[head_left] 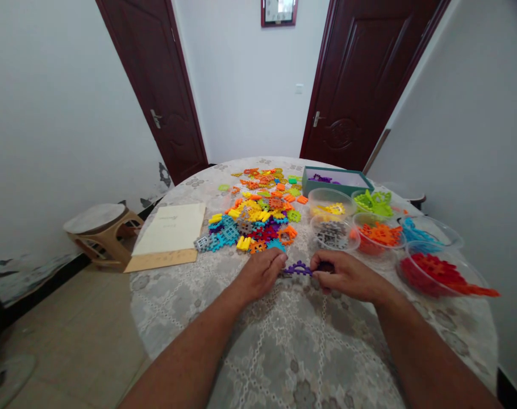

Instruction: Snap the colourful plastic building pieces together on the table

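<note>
Between my two hands, low over the tablecloth, is a purple toothed plastic building piece [299, 267]. My left hand [263, 271] has its fingers closed at the piece's left end. At the other end my right hand [341, 274] pinches it between thumb and bent fingers, and some dark purple shows under the knuckles. Part of the piece is hidden by the fingers. Just beyond my hands lies a mixed pile of colourful plastic pieces [258, 215], in blue, yellow, orange, red and grey.
Clear bowls sorted by colour stand at right: grey pieces [333, 234], orange pieces [380, 233], red pieces [437, 272], blue and green ones. Behind them is a green box [341, 187] with purple pieces. Papers [171, 230] lie left; a stool [105, 230] stands beside the table.
</note>
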Motion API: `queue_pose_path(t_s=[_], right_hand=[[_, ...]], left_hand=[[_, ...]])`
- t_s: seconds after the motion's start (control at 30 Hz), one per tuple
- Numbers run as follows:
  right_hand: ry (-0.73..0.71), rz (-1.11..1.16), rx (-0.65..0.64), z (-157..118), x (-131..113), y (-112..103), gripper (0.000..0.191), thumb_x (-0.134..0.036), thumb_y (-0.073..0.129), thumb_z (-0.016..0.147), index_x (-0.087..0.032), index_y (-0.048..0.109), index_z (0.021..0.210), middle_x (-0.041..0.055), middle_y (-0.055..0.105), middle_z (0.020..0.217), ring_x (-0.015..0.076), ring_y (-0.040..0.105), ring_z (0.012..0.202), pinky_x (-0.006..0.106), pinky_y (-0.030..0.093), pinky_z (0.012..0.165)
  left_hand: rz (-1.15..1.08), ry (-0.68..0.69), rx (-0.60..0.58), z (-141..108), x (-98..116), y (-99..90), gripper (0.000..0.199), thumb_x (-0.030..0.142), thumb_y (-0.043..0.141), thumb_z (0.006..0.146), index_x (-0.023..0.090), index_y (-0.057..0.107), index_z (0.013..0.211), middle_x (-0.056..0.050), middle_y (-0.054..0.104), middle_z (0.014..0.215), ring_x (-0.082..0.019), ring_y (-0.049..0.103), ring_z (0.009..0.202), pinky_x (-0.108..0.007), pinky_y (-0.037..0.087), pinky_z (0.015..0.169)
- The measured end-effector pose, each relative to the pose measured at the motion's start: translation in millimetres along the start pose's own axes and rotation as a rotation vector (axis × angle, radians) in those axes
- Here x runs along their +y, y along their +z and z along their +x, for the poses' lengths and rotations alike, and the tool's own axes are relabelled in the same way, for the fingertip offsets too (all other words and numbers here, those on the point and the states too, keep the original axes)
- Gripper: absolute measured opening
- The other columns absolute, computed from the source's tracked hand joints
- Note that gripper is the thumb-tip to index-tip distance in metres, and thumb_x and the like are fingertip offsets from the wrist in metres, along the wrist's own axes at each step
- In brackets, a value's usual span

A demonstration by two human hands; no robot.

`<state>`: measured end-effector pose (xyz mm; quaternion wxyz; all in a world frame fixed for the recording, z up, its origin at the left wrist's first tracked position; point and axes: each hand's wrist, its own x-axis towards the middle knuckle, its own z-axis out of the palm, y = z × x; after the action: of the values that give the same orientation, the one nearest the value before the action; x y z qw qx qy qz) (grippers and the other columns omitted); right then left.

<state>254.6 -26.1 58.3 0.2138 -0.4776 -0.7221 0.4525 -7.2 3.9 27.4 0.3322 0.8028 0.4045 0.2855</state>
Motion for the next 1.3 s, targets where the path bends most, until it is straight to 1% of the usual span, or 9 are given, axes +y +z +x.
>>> queue_pose_path(t_s=[0.2, 0.3, 0.47, 0.57, 0.7, 0.83, 0.97, 1.17, 1.3], right_hand=[[-0.097, -0.06, 0.114, 6, -7, 12, 0.005, -0.022, 0.062, 0.088, -0.022, 0.064, 0.092, -0.0015, 0.067, 0.075, 0.0149, 0.062, 0.066, 0.025, 0.045, 0.061], [-0.146, -0.082, 0.18, 9, -7, 17, 0.004, -0.023, 0.063, 0.088, -0.022, 0.064, 0.091, -0.002, 0.063, 0.075, 0.0139, 0.059, 0.065, 0.025, 0.042, 0.06], [-0.294, -0.038, 0.349, 13, -1, 25, 0.015, -0.021, 0.053, 0.09, -0.021, 0.067, 0.095, 0.0019, 0.065, 0.089, 0.017, 0.06, 0.079, 0.028, 0.044, 0.07], [-0.248, 0.021, 0.458, 19, 3, 32, 0.026, -0.015, 0.045, 0.086, -0.022, 0.068, 0.096, 0.0017, 0.067, 0.087, 0.0186, 0.062, 0.083, 0.029, 0.046, 0.074], [-0.19, 0.031, 0.565, 29, 8, 46, 0.027, -0.018, 0.052, 0.087, -0.022, 0.071, 0.106, 0.0027, 0.071, 0.096, 0.0199, 0.064, 0.088, 0.032, 0.049, 0.08], [-0.247, 0.047, 0.553, 33, 6, 57, 0.022, -0.024, 0.059, 0.093, -0.024, 0.073, 0.11, 0.005, 0.073, 0.107, 0.022, 0.066, 0.1, 0.036, 0.05, 0.091], [-0.257, 0.101, 0.488, 33, 4, 59, 0.018, -0.032, 0.066, 0.095, -0.023, 0.076, 0.107, 0.0054, 0.074, 0.104, 0.0218, 0.068, 0.095, 0.035, 0.051, 0.086], [-0.061, 0.425, 0.387, 39, 10, 62, 0.033, -0.046, 0.075, 0.088, -0.021, 0.075, 0.11, 0.0028, 0.072, 0.084, 0.0151, 0.061, 0.061, 0.026, 0.048, 0.054], [0.021, 0.606, 0.356, 39, 13, 61, 0.043, -0.056, 0.059, 0.096, -0.018, 0.074, 0.112, 0.0025, 0.067, 0.074, 0.0128, 0.053, 0.049, 0.024, 0.041, 0.041]], left_hand=[[-0.43, -0.218, -0.101, 3, 1, -1.8, 0.03, 0.039, 0.071, 0.088, 0.018, 0.07, 0.109, 0.0, 0.065, 0.082, -0.011, 0.053, 0.062, -0.024, 0.039, 0.057], [-0.592, -0.278, -0.098, 3, -1, -3.1, 0.037, 0.038, 0.074, 0.084, 0.018, 0.067, 0.114, 0.002, 0.062, 0.078, -0.009, 0.051, 0.057, -0.022, 0.038, 0.052], [-0.735, -0.267, -0.084, 0, 7, -8.8, 0.026, 0.036, 0.072, 0.084, 0.018, 0.065, 0.102, 0.002, 0.06, 0.074, -0.011, 0.056, 0.06, -0.024, 0.046, 0.055], [-0.78, -0.23, -0.093, -1, 11, -11.2, 0.024, 0.036, 0.072, 0.085, 0.018, 0.062, 0.096, 0.002, 0.06, 0.076, -0.011, 0.056, 0.063, -0.025, 0.048, 0.057], [-0.742, -0.166, -0.147, -1, 12, -12.2, 0.025, 0.04, 0.072, 0.087, 0.017, 0.064, 0.093, -0.001, 0.063, 0.084, -0.013, 0.058, 0.071, -0.028, 0.053, 0.065], [-0.689, -0.137, -0.197, -1, 12, -11.2, 0.024, 0.037, 0.074, 0.085, 0.016, 0.067, 0.094, -0.002, 0.065, 0.092, -0.015, 0.062, 0.081, -0.03, 0.054, 0.074], [-0.667, -0.134, -0.25, -2, 10, -7.9, 0.02, 0.034, 0.073, 0.086, 0.017, 0.064, 0.09, 0.0, 0.065, 0.085, -0.015, 0.063, 0.078, -0.03, 0.054, 0.075], [-0.644, -0.191, -0.217, 0, 6, -3.5, 0.021, 0.035, 0.073, 0.086, 0.017, 0.066, 0.093, -0.004, 0.071, 0.093, -0.018, 0.067, 0.084, -0.034, 0.058, 0.076], [-0.641, -0.229, -0.182, 1, 5, -4.1, 0.022, 0.036, 0.074, 0.085, 0.017, 0.063, 0.089, -0.004, 0.072, 0.087, -0.018, 0.068, 0.08, -0.031, 0.057, 0.074]])
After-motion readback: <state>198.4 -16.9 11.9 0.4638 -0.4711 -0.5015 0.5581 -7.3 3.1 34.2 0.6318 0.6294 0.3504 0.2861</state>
